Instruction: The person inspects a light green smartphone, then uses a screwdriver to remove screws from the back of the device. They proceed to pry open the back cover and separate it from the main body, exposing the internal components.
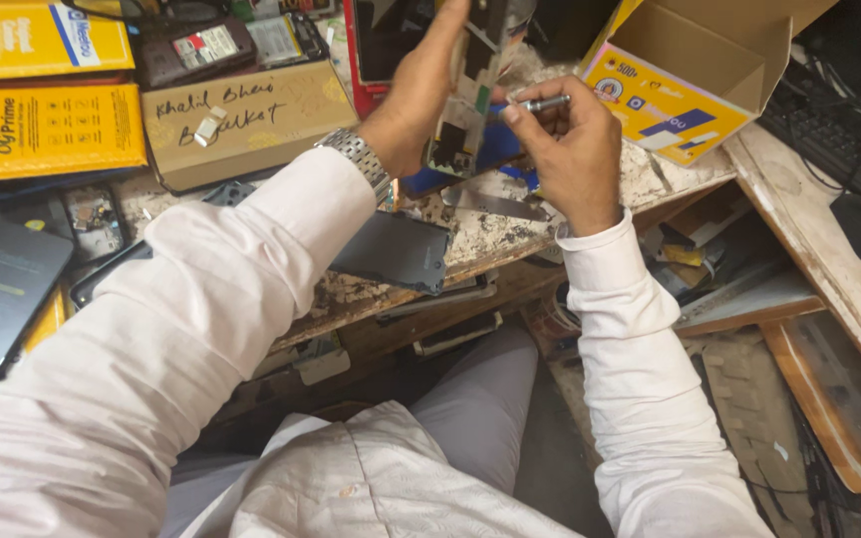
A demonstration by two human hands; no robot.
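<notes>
Opened phone (pixel 467 90): long narrow body, back off, insides exposed. Green and dark board sections show along its length, with pale strips between. Held upright, tilted slightly, raised above the surface (pixel 495 234) near the top centre of the view; upper end runs out of frame.

Left hand (pixel 421 95): closed around the phone from its left side, fingers wrapped behind it, thumb side up along the edge. Firm grip, not open. Metal link watch (pixel 359 159) on the wrist.

Right hand (pixel 572 149): fingers curled in tight, pinching a small metal screwdriver (pixel 540 103) between thumb and fingertips. Tool lies roughly level, tip pointing left at the phone's right edge, about mid-height. Can't tell if the tip is actually touching.

Around it: dark flat back cover (pixel 396 249) lies on the surface just below the left wrist, overhanging the front edge. Brown cardboard box (pixel 251 125) with handwriting left of the hands, yellow boxes (pixel 42 130) further left. Open yellow carton (pixel 685 70) right of the hands. Black keyboard (pixel 834 130) far right.
</notes>
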